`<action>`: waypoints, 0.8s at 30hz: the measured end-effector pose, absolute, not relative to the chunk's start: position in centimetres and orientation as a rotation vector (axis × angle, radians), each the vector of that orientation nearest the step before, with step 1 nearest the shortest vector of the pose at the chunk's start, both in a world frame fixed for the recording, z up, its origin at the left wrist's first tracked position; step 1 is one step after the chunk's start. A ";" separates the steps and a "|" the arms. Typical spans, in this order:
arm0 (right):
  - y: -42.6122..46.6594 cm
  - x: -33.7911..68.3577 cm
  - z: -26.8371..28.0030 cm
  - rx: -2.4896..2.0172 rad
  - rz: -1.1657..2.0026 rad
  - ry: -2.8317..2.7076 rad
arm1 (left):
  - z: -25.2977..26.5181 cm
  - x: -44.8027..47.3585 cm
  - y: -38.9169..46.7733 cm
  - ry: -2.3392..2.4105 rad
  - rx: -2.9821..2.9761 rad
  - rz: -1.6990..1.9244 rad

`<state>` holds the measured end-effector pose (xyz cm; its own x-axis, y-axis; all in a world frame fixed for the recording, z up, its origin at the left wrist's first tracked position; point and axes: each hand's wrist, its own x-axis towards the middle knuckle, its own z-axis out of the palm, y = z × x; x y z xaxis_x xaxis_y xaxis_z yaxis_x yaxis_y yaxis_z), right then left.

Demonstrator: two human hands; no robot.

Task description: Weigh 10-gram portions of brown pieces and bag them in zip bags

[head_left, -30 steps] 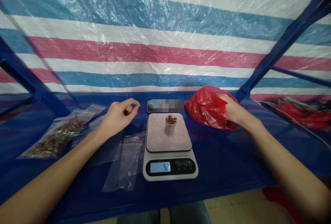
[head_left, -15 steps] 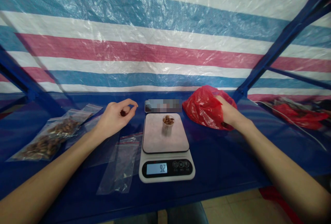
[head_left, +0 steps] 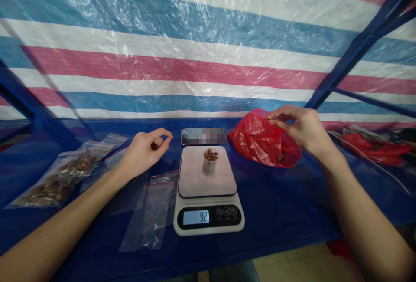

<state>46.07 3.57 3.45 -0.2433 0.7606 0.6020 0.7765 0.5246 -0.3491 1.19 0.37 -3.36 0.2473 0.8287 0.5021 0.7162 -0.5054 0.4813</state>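
A white digital kitchen scale (head_left: pixel 208 186) reads 9.2, and on its plate stands a small clear cup (head_left: pixel 209 165) heaped with brown, nut-like pieces. Left of the scale, my left hand (head_left: pixel 146 149) is closed, its fingers curled and thumb near the index finger; whatever may be in it is hidden. My right hand (head_left: pixel 302 128) is held over the right side of a red plastic bag (head_left: pixel 256 139), thumb and index finger pinched together. What sits between those fingertips is too small to make out. More brown pieces (head_left: pixel 281 158) show in the bag's opening.
Filled zip bags (head_left: pixel 52 188) of brown pieces lie at the left. Flat clear zip bags (head_left: pixel 146 217) rest beside the scale. A phone (head_left: pixel 204 136) lies behind it. Blue frame bars (head_left: pixel 357 52) and a striped sheet (head_left: pixel 195 65) enclose the blue table (head_left: pixel 276 212).
My right hand has come up out of the red bag and now hovers above it with pinched fingers. My left hand has barely moved. The scale reading stays at 9.2.
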 end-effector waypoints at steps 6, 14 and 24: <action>0.7 44.4 5.7 -1.115 0.035 -1.800 | -3.4 1.2 0.4 1.471 2.345 1.101; -2.0 35.0 5.2 -0.792 0.319 -2.300 | -3.4 1.2 0.4 1.467 2.350 1.108; -1.1 31.8 4.0 -0.710 0.411 -2.510 | -3.5 1.2 0.4 1.457 2.371 1.102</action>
<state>31.83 -1.11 3.98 -0.7414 0.5542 0.3783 0.4047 0.8190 -0.4068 1.25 0.45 -3.49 0.2592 0.8215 0.5080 0.7128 -0.5176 0.4733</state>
